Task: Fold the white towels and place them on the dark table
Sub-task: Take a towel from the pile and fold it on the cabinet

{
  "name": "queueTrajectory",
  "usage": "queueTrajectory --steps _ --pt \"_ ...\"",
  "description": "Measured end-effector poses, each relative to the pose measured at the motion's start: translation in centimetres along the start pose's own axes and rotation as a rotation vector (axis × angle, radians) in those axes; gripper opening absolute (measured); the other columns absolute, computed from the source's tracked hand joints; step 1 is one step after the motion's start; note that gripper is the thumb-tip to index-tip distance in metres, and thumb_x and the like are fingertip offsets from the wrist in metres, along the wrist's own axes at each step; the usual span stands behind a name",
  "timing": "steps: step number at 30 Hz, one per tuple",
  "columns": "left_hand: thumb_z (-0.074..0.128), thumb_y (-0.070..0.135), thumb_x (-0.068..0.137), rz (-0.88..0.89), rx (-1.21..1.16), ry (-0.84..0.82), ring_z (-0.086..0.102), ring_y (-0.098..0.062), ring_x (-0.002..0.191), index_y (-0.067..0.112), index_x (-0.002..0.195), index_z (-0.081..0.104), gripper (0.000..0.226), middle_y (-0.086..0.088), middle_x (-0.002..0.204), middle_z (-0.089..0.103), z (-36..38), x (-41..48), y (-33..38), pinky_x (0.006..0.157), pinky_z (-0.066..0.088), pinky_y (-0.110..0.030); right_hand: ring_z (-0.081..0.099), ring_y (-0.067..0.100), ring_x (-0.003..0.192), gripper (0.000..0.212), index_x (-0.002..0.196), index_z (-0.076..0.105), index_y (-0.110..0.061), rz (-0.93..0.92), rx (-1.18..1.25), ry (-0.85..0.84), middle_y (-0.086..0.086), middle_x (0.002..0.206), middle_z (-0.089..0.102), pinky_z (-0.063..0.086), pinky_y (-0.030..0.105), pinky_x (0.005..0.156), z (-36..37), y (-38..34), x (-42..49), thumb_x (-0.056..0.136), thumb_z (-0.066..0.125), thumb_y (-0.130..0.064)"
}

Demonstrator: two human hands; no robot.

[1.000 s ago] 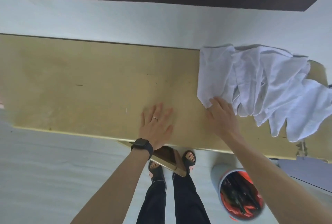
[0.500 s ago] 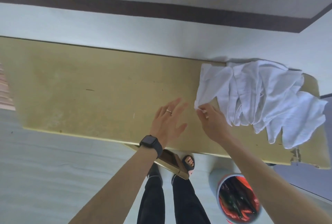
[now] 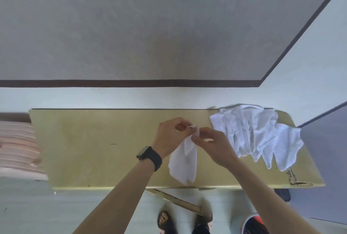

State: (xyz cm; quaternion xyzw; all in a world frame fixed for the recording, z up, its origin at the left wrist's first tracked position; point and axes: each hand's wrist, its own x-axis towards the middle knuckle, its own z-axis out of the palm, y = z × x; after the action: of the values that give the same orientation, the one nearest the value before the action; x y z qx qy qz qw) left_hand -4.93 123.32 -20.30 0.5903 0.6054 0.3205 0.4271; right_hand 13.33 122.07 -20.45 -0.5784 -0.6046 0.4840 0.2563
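Holding up one white towel (image 3: 184, 164) over the middle of the yellowish desk (image 3: 93, 149), letting it dangle limp toward the front edge. Pinching its top corner with the left hand (image 3: 171, 136), grip pressed together on the cloth. Pinching the same top edge just beside it with the right hand (image 3: 212, 143), seemingly thumb against forefinger, though blurred. Working beside a crumpled pile of towels (image 3: 255, 132) heaped at the desk's right end. Wearing a dark watch (image 3: 149, 156) on the left wrist.

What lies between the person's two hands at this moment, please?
In the head view, the top edge of one white towel, pinched by the left hand and the right hand.
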Motion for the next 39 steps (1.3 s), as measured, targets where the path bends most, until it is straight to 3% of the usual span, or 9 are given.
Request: queueTrajectory --steps 5,10,16,19,23,26,30,34,39 --pt "0.075 0.042 0.084 -0.001 -0.169 0.054 0.068 -0.009 0.084 0.027 0.090 0.071 0.017 0.008 0.087 0.073 -4.5 -1.6 3.1 0.073 0.055 -0.022 0.062 -0.002 0.075 0.010 0.088 0.070 -0.027 -0.081 -0.133 0.070 -0.014 0.082 0.070 0.047 0.016 0.068 1.3 -4.5 -1.9 0.093 0.064 -0.033" --pt "0.070 0.033 0.091 0.002 -0.288 0.178 0.066 -0.015 0.092 0.018 0.095 0.068 0.016 0.005 0.094 0.070 -8.4 -2.9 3.8 0.080 0.058 -0.032 0.059 0.005 0.078 0.014 0.091 0.065 -0.027 -0.222 -0.364 0.069 -0.012 0.083 0.067 0.049 0.028 0.072 1.3 -6.7 -2.3 0.097 0.053 -0.032" --pt "0.067 0.031 0.094 -0.048 -0.368 0.276 0.066 -0.024 0.096 0.019 0.100 0.065 0.013 -0.002 0.100 0.071 -11.2 -3.2 2.7 0.087 0.057 -0.044 0.062 0.013 0.095 0.027 0.118 0.065 -0.027 -0.283 -0.653 0.145 -0.012 0.103 0.070 0.050 0.036 0.078 -0.4 -6.7 -2.3 0.101 0.045 -0.026" --pt "0.066 0.029 0.094 -0.003 -0.292 0.297 0.067 -0.016 0.097 0.030 0.102 0.072 0.009 0.004 0.101 0.073 -11.8 -3.4 2.2 0.089 0.057 -0.038 0.062 0.016 0.095 0.028 0.120 0.064 -0.027 -0.258 -0.703 0.167 -0.010 0.103 0.070 0.044 0.033 0.074 -1.3 -5.9 -2.7 0.102 0.043 -0.026" --pt "0.070 0.030 0.091 -0.025 -0.237 0.323 0.068 -0.012 0.093 0.030 0.096 0.077 0.008 0.009 0.094 0.075 -12.1 -3.4 1.7 0.089 0.055 -0.036 0.059 0.012 0.087 0.022 0.111 0.067 -0.023 -0.235 -0.682 0.166 -0.017 0.087 0.059 0.039 0.029 0.070 -3.0 -4.5 -3.3 0.103 0.047 -0.029" --pt "0.068 0.028 0.092 -0.033 -0.176 0.307 0.066 -0.011 0.096 0.026 0.097 0.074 0.008 0.009 0.096 0.073 -11.6 -3.7 0.9 0.086 0.053 -0.031 0.061 0.012 0.093 0.022 0.109 0.067 -0.024 -0.217 -0.678 0.132 -0.015 0.093 0.065 0.045 0.028 0.075 -4.2 -3.1 -3.8 0.103 0.047 -0.029" --pt "0.060 0.021 0.096 -0.022 0.085 0.194 0.061 -0.002 0.093 0.026 0.097 0.065 0.007 0.012 0.097 0.068 -9.6 -5.5 -1.6 0.077 0.043 -0.018 0.058 0.010 0.091 0.024 0.113 0.067 -0.023 -0.199 -0.704 0.063 -0.012 0.097 0.065 0.040 0.024 0.075 -5.0 -0.7 -4.2 0.104 0.045 -0.026" --pt "0.053 0.023 0.099 0.015 0.382 0.037 0.060 -0.009 0.094 0.030 0.113 0.067 0.021 0.006 0.100 0.066 -8.0 -6.5 -4.4 0.085 0.048 -0.027 0.061 0.014 0.091 0.022 0.111 0.068 -0.024 -0.161 -0.732 0.027 -0.010 0.095 0.069 0.050 0.034 0.082 -4.9 2.0 -4.1 0.103 0.048 -0.029" --pt "0.062 0.034 0.095 -0.029 0.388 -0.003 0.062 -0.004 0.090 0.034 0.096 0.074 0.013 0.016 0.092 0.070 -6.9 -6.0 -5.2 0.086 0.050 -0.029 0.063 0.018 0.091 0.022 0.105 0.070 -0.026 -0.093 -0.752 0.080 -0.008 0.092 0.070 0.051 0.037 0.077 -4.8 3.4 -2.7 0.101 0.052 -0.037"
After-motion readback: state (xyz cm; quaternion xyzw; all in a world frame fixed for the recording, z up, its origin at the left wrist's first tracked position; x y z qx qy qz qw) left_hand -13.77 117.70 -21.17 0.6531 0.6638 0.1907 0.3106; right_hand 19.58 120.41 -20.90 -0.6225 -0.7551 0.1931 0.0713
